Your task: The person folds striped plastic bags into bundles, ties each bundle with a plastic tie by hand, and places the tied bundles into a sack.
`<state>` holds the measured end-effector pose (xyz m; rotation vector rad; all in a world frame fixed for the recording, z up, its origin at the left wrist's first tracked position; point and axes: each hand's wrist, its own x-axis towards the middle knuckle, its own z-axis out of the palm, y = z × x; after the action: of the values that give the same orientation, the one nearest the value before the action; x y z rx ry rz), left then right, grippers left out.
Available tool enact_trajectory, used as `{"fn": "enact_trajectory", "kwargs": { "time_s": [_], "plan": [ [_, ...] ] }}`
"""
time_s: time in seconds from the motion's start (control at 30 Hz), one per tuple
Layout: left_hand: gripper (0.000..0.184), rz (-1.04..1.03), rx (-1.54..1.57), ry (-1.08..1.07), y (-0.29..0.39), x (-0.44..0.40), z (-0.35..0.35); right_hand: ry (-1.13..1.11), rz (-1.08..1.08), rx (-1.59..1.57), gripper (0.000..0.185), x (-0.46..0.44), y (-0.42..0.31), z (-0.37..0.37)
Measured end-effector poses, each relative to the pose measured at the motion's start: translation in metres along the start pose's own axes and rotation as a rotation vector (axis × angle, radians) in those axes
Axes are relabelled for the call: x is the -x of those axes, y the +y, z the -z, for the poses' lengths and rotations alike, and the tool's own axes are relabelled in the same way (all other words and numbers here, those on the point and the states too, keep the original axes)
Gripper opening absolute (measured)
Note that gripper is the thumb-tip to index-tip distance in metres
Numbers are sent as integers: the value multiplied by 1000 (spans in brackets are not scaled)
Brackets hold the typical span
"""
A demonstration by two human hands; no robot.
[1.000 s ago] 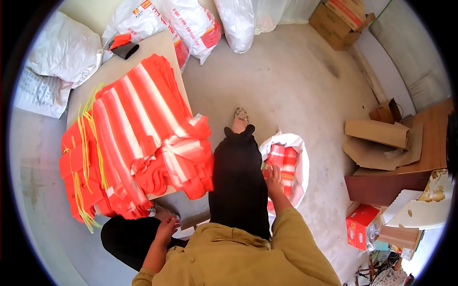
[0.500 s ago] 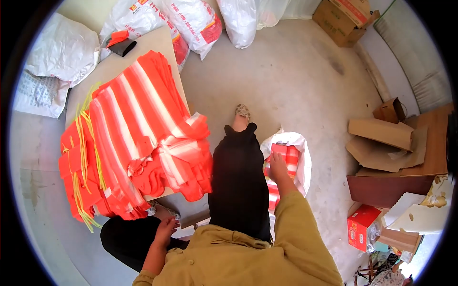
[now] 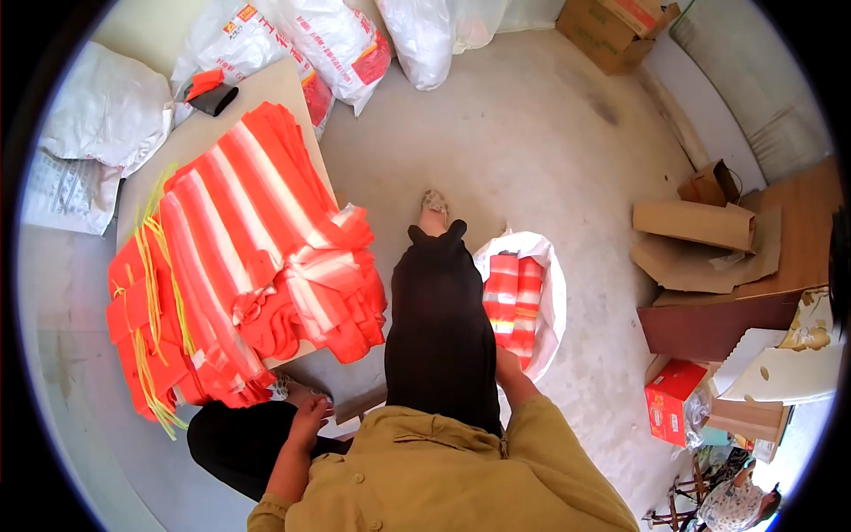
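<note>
My left hand rests by my left knee, below the table's edge; its fingers look curled, and too small to tell if anything is in them. Beside my right thigh, my right hand is at the near side of a white sack, its fingers hidden by the black trouser leg. Rolled red-and-white striped bundles lie inside the open sack. A tall pile of red-and-white striped bags covers much of the table, with yellow ties over its left side.
Full white sacks stand along the back wall. A dark roll with red cloth lies on the table's far end. Cardboard boxes and a red box are at the right. Another person shows at the lower right.
My right hand has drawn back from over the bundles in the sack to its near side. The view has shifted slightly. A person has come into view at the lower right.
</note>
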<state>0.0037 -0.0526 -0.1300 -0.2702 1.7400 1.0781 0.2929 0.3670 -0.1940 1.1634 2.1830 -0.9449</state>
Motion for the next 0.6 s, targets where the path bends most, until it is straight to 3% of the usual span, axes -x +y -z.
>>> {"fn": "enact_trajectory", "kwargs": {
  "time_s": [0.07,0.23,0.6],
  "plan": [
    [39,-21,-10,1,-1,0,1,-24,-3,89,45,-9,-2,3],
    [43,-72,6,-8,-1,6,-3,98,94,-161,38,-25,28,-33],
    [43,-160,45,19,-22,-6,9,45,206,54,36,-16,-18,3]
  ]
}}
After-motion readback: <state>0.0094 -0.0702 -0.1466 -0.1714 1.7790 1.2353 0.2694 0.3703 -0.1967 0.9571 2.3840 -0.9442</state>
